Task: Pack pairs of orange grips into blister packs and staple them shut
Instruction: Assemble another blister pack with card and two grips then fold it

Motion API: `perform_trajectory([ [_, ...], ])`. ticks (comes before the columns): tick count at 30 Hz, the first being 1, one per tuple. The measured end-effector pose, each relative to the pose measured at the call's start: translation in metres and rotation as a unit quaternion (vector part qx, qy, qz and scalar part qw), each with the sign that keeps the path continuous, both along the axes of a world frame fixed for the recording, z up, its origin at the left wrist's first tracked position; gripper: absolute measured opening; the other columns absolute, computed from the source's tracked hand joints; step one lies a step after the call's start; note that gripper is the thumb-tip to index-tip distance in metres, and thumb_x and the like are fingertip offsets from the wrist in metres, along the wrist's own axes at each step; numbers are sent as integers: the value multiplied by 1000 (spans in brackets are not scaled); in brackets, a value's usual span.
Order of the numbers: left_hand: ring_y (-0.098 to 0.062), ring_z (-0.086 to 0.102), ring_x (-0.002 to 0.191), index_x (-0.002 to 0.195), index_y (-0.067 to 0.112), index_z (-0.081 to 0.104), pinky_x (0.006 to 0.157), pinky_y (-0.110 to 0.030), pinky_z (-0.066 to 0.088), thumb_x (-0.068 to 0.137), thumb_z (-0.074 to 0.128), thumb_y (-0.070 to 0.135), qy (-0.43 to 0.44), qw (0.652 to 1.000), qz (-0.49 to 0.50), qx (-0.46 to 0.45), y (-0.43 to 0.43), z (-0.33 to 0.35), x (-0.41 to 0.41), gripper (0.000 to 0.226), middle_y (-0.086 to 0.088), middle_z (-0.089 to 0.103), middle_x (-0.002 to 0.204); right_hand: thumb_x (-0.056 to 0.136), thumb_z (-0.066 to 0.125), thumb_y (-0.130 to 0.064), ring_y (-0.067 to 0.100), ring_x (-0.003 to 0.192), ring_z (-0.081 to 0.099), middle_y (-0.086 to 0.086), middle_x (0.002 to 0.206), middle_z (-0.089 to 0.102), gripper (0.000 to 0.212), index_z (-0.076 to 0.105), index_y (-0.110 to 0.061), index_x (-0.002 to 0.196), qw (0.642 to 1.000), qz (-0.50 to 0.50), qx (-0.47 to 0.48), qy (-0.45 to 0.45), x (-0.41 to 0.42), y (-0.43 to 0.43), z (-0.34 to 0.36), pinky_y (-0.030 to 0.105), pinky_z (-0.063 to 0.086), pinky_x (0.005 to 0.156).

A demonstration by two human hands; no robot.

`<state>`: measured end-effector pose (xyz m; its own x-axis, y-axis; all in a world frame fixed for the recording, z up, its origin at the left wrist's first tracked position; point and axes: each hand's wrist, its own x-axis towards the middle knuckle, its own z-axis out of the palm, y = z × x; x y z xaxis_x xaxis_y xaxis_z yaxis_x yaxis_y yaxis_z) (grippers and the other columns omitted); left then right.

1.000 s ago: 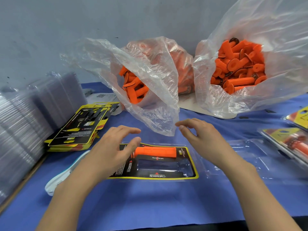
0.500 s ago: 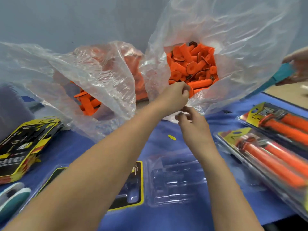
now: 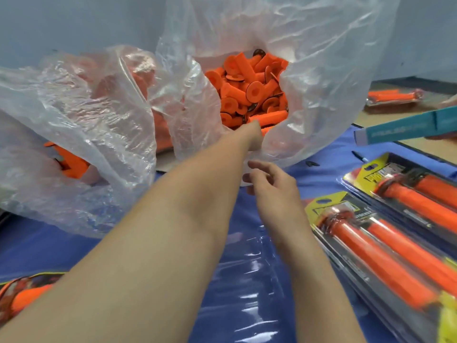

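**Reaching into a bag of orange grips**

We look down our own arms at a blue surface. Our left hand sits in the mouth of a clear plastic bag. Its fingers are hidden by the plastic, so we cannot tell whether they hold anything. Our right hand hovers just below the bag's lip, fingers loosely curled and apart, holding nothing we can make out.

The orange grips lie heaped inside that bag. They are short, bright orange tubes, each with a round flange at one end and a hollow centre. Some show dark end faces.

They look light and rubbery, so we judge them slightly soft, tacky rather than slippery, and unlikely to break. The middle of the barrel seems the best place to hold one, as flanges may snag on neighbours.

A second bag slumps on the left. An empty blister tray lies beneath our forearms. Filled packs lie on the right.
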<state>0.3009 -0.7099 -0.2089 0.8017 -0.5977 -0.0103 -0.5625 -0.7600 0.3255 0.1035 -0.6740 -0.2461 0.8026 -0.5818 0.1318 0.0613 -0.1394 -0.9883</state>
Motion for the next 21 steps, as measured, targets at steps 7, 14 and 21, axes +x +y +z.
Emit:
perform_trajectory([
  [7,-36,51,127,135,2,52,101,-40,42,100,47,18,19,982,144,-123,-11,-11,1,39,-19,52,139,96,47,-26,11,91,65,-11,96,72,23,64,-35,109,1000,-5,14,-23,0,-3,-3,33,53,82],
  [14,-33,60,109,109,13,67,85,-36,44,94,47,10,-77,935,182,-294,15,11,-10,25,-12,66,118,95,47,-22,13,86,66,-11,93,70,24,65,-35,105,999,-17,18,-42,-1,-2,4,35,53,81],
  [21,-27,67,85,94,19,53,79,-47,55,91,50,7,-83,908,102,-398,139,42,-76,13,-5,66,88,98,52,-27,18,98,66,-11,106,65,25,60,-28,121,998,11,35,-60,-6,36,18,12,45,57],
])
